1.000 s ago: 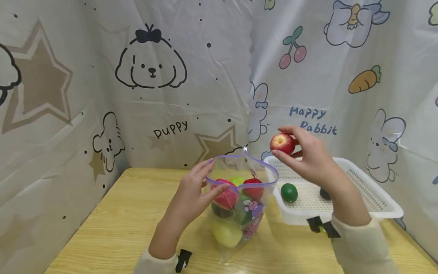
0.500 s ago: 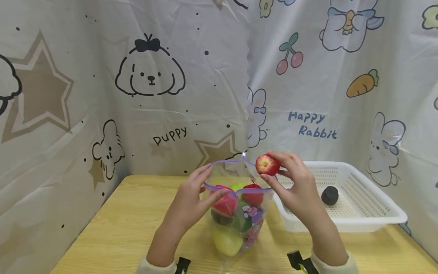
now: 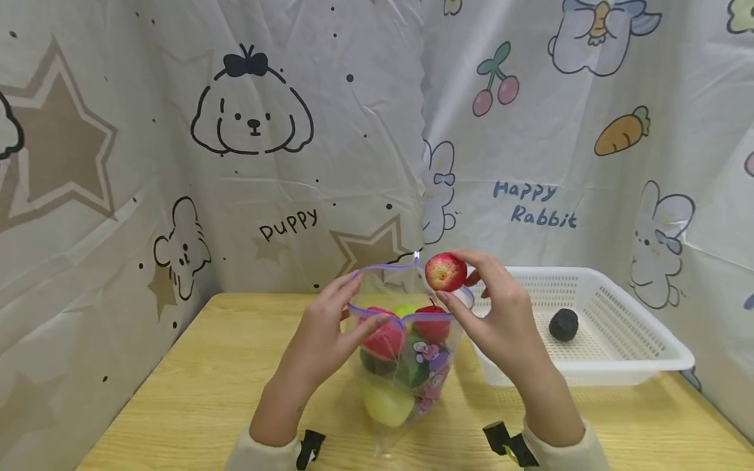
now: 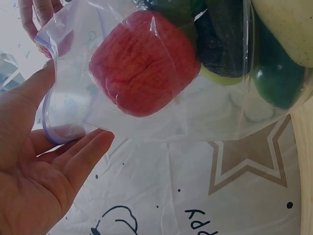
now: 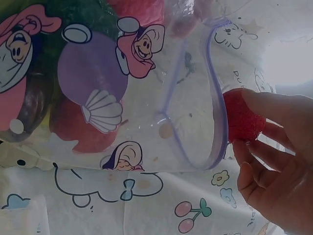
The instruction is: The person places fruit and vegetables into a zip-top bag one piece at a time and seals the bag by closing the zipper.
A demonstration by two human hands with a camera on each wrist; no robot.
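My left hand [image 3: 324,327] holds the purple-edged rim of a clear zip bag [image 3: 436,386], thumb in front and fingers behind. The bag stands upright on the table with its mouth open. Inside lie a wrinkled red fruit [image 4: 144,63], a red apple with a stem [image 3: 432,324], a pale yellow-green fruit [image 3: 387,400] and several dark green ones. Over the right side of the mouth, my right hand [image 3: 501,314] grips another red apple [image 3: 446,272] between thumb and fingers. In the right wrist view, this apple [image 5: 243,115] is just beyond the purple rim.
A white perforated basket [image 3: 636,366] stands right of the bag, holding a round black item [image 3: 563,325]. Its left part is hidden by my right hand. A printed curtain [image 3: 265,183] walls the back and sides of the wooden table [image 3: 218,366].
My right hand has brought the apple left and down from above the basket to the bag's mouth. The green fruit in the basket has become hidden behind that hand. My left hand keeps its hold.
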